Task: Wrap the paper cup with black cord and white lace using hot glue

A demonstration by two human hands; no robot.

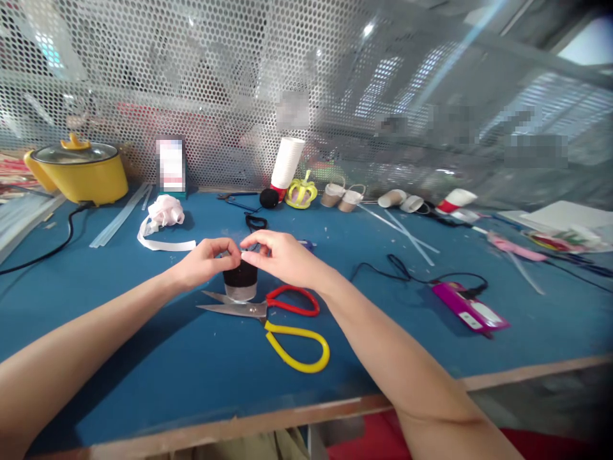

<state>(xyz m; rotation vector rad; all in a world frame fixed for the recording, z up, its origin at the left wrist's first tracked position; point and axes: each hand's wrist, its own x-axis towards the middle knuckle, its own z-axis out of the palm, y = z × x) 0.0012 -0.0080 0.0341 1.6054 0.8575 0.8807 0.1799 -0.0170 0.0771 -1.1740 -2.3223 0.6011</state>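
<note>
Wrapping (241,276), matte black, sheathes the small round whitish cup (241,293) above its bare bottom band; left hand (207,260) and right hand (283,257) curl fingers atop it, pinch unclear.

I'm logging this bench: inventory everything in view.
Wrapped cup: 1, black and whitish, centre
Scissors: 1, red and yellow handles, front
Ribbon: 1, whitish, left
Pot: 1, yellow, back left
Screen: 1, whitish, back left
Cup stack: 1, white, back centre
Ball: 1, black, back centre
Crown: 1, yellow, back centre
Baskets: 2, brown and white, back
Power strip: 1, purple, right
Tool: 1, pink, right
Strips: several, translucent, left and right
Table: 1, blue, below
Mesh: 1, grey, behind
Clutter: uncounted, mixed, far right
Left hand: 1, bare, at cup
Right hand: 1, bare, at cup
</note>
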